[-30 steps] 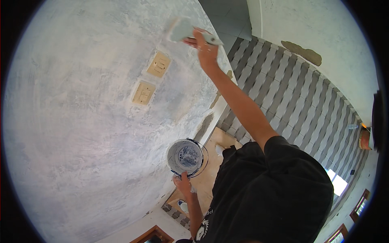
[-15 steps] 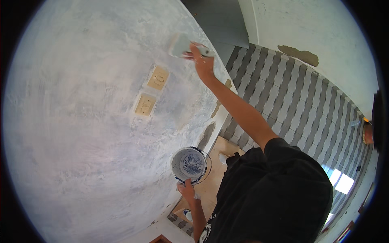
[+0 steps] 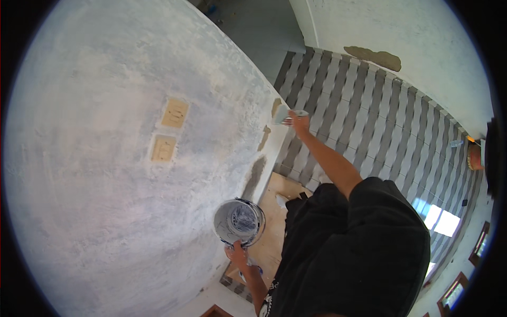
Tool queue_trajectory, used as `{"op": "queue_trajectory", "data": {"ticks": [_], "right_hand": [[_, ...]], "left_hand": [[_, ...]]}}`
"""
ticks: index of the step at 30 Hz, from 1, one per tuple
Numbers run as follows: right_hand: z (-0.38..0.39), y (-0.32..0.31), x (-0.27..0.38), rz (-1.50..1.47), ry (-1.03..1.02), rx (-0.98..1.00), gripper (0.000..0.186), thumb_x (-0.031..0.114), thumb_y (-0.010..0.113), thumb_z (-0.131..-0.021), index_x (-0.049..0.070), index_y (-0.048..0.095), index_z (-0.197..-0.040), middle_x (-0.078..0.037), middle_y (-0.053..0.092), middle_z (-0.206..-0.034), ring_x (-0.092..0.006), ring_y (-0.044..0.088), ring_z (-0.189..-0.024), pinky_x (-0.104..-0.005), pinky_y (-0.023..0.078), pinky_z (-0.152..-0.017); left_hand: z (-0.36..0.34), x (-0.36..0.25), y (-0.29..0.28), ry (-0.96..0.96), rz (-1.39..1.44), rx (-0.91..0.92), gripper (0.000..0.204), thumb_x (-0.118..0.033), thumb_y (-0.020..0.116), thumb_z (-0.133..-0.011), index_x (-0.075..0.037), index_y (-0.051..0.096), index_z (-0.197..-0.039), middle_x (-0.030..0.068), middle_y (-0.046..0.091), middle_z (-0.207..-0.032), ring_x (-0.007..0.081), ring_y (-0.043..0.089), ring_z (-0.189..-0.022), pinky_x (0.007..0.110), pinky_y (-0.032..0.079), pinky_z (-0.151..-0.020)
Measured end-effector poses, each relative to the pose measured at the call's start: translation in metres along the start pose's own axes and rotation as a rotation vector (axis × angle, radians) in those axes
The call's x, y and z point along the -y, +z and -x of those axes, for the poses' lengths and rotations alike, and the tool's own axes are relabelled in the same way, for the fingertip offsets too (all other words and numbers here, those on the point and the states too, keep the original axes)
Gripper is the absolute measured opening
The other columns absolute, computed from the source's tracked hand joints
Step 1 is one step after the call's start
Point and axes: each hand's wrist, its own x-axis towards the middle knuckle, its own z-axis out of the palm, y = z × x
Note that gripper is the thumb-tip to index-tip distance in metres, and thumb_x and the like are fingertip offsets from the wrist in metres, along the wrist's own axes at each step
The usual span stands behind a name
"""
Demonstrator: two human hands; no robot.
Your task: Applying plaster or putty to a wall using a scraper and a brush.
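Note:
My right hand is closed around the handle of a wide putty knife. The pale blade lies at the wall's right edge, beside a bare grey-brown patch; whether it touches cannot be told. Lower down, my left hand grips the near rim of a bucket with dark smears on its rim. The bucket is tilted so that its inside shows, with whitish paste smeared around the walls and bottom. Streaky white and bluish-grey coating covers the wall to my left.
Two beige switch plates are set in the wall. More bare patches run along its edge. A brown board lies below the bucket on the patterned grey tile floor. An orange-brown pot stands far right.
My right hand has brought the putty knife from the upper wall surface down and right to the wall's edge. The bucket has shifted slightly left and down in view, still in my left hand.

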Motion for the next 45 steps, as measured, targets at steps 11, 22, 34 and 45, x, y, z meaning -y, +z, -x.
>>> {"op": "queue_trajectory", "data": {"ticks": [11,22,34,45], "right_hand": [[0.061,-0.181,0.121,0.183,0.117,-0.112,0.038,0.026,0.066,-0.085,-0.001,0.06,-0.111,-0.013,0.067,-0.089,-0.0218,0.069,-0.072,-0.0325,0.057,-0.063],[0.142,-0.171,0.168,0.172,0.373,0.18,0.043,0.032,0.059,-0.089,0.002,0.057,-0.12,-0.012,0.066,-0.099,-0.0237,0.066,-0.092,-0.0386,0.053,-0.081],[0.233,-0.155,0.182,0.384,0.699,0.607,0.035,0.029,0.057,-0.091,0.005,0.056,-0.116,-0.012,0.066,-0.096,-0.0249,0.064,-0.09,-0.0416,0.051,-0.082],[0.289,-0.23,0.23,0.592,0.784,0.754,0.035,0.032,0.061,-0.085,0.004,0.058,-0.105,-0.015,0.067,-0.088,-0.0278,0.067,-0.083,-0.0418,0.052,-0.077]], "left_hand": [[0.041,0.006,0.025,-0.155,0.091,0.067,0.028,-0.01,0.061,-0.075,0.0,0.052,-0.1,0.0089,0.056,-0.089,0.0185,0.058,-0.072,0.031,0.049,-0.062],[0.08,0.076,0.066,-0.274,0.078,0.044,0.027,-0.01,0.064,-0.071,-0.005,0.049,-0.092,0.0068,0.056,-0.082,0.0174,0.058,-0.071,0.033,0.051,-0.062],[0.166,0.182,0.043,0.083,-0.316,-0.121,0.046,-0.025,0.068,-0.071,0.009,0.051,-0.096,0.0217,0.056,-0.094,0.0338,0.054,-0.088,0.043,0.044,-0.079],[0.343,0.232,0.024,-0.084,0.04,-0.305,0.041,-0.024,0.066,-0.061,0.007,0.057,-0.087,0.0239,0.061,-0.08,0.0407,0.059,-0.077,0.044,0.048,-0.071]]}}
